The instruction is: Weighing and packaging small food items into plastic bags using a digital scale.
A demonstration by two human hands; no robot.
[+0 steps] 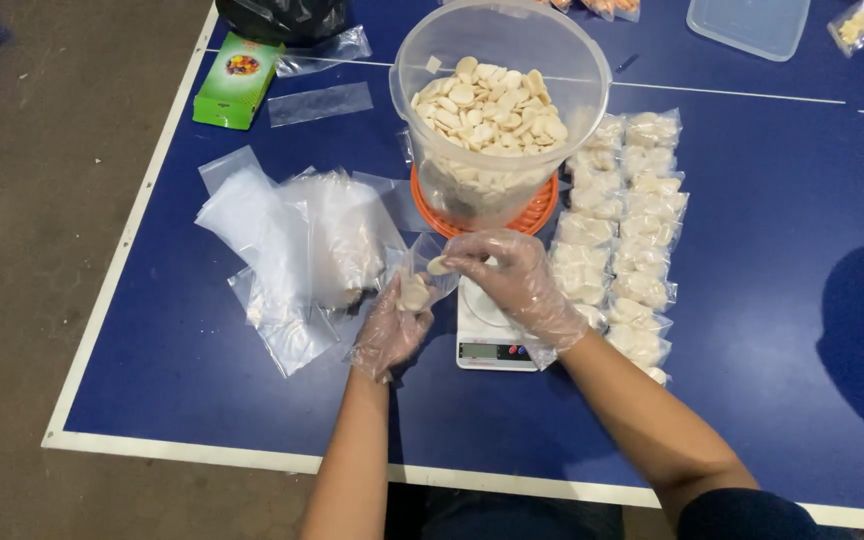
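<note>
Both my hands wear thin clear plastic gloves. My left hand [392, 328] grips a small clear bag [418, 278] partly filled with pale white chips. My right hand [517, 280] pinches one white chip [439, 266] at the bag's mouth. Just below and between my hands sits a small white digital scale [492, 335]. Behind it stands a large clear tub [500, 100] full of the same white chips, resting on an orange lid [537, 212].
Two columns of filled small bags [632, 220] lie right of the tub. A pile of empty clear bags [297, 245] lies to the left. A green box [237, 80], a black bag [282, 18] and a clear lid [747, 25] sit at the back of the blue table [772, 300].
</note>
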